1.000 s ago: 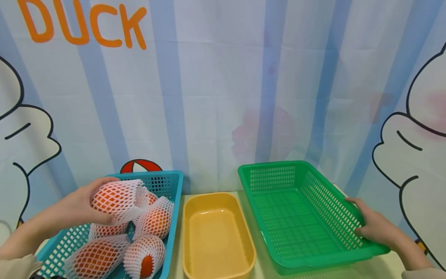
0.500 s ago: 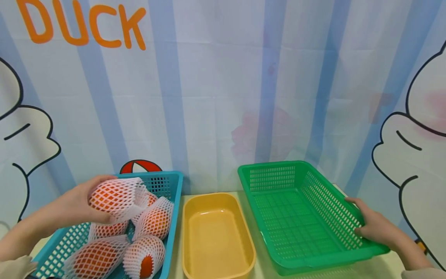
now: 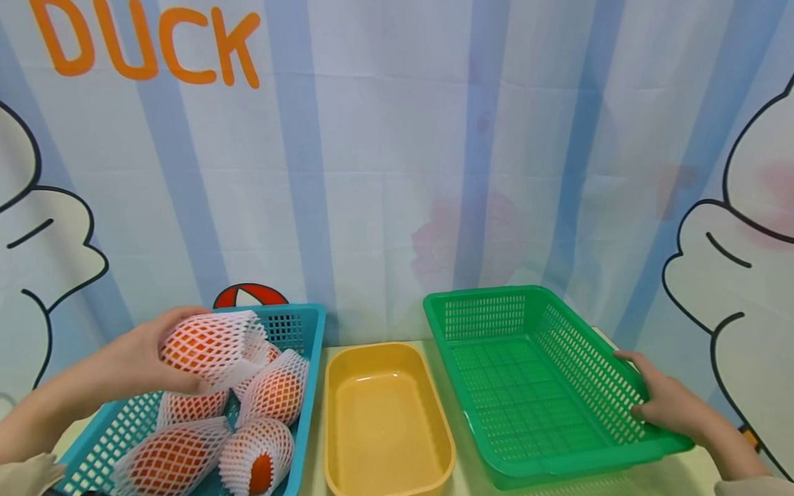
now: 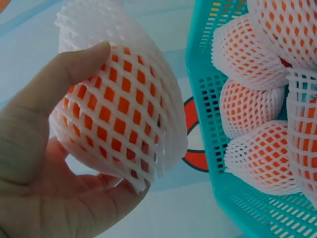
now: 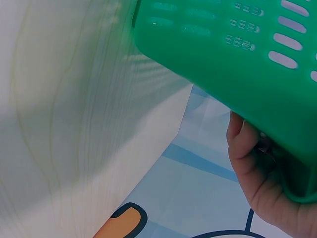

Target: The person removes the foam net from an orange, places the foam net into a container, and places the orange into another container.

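My left hand grips an orange-red round fruit wrapped in a white foam net, held over the back left of a blue basket. In the left wrist view the thumb lies over the net and the fingers curl underneath. Below it, several more netted fruits lie in that basket; one, at the front, shows bare red skin through its net. On the right, my right hand holds the right rim of a green basket, which has nothing in it; the fingers curl under the rim.
Between the two baskets stands a yellow tray on the pale wood-grain table. A striped curtain with duck drawings hangs close behind everything.
My left hand has raised the netted fruit slightly. The right hand and the green basket stay where they were.
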A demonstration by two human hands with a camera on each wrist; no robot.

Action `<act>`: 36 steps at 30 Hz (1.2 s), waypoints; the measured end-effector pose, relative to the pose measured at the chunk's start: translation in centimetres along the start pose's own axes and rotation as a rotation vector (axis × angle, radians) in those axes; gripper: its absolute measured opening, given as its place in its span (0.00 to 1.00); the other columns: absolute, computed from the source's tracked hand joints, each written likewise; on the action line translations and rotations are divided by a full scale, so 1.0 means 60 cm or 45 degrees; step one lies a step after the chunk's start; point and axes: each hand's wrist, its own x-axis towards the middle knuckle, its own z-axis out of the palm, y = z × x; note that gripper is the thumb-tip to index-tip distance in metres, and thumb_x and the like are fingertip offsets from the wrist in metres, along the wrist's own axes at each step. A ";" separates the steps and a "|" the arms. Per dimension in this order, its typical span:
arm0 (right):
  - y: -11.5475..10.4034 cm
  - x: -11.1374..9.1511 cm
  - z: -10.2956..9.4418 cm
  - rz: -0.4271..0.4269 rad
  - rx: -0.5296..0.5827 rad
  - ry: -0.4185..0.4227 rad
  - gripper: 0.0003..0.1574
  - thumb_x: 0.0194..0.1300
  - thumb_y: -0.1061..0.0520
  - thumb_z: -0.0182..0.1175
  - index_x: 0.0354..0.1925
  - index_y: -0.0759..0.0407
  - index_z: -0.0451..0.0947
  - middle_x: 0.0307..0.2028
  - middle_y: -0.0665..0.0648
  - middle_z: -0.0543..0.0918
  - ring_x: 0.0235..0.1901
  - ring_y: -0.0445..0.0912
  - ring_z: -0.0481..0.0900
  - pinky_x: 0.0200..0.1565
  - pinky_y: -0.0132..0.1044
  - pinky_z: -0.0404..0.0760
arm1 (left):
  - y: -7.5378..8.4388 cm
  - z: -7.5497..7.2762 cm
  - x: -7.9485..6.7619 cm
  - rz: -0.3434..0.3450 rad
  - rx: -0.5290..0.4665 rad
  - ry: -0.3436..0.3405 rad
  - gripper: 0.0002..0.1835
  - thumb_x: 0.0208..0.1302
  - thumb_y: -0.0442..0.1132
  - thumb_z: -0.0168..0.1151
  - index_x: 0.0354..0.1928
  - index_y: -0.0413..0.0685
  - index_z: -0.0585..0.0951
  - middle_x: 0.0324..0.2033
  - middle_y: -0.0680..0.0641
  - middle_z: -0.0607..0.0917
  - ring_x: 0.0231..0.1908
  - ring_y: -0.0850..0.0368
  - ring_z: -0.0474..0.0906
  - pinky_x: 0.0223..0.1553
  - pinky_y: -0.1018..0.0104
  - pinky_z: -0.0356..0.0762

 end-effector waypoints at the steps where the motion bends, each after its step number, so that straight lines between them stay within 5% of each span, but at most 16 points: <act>1: 0.000 0.000 0.000 0.000 -0.004 -0.002 0.54 0.51 0.73 0.58 0.68 0.69 0.37 0.53 0.89 0.57 0.27 0.52 0.75 0.25 0.43 0.69 | 0.001 0.001 0.000 0.000 -0.003 0.001 0.52 0.46 0.42 0.72 0.69 0.43 0.50 0.49 0.39 0.75 0.40 0.51 0.75 0.34 0.59 0.75; 36: 0.000 0.000 0.000 0.019 0.008 -0.002 0.55 0.51 0.74 0.58 0.68 0.68 0.37 0.54 0.89 0.55 0.23 0.52 0.74 0.24 0.42 0.68 | 0.032 0.008 0.001 0.093 0.021 0.011 0.51 0.45 0.42 0.73 0.68 0.43 0.52 0.50 0.39 0.74 0.40 0.51 0.75 0.34 0.59 0.77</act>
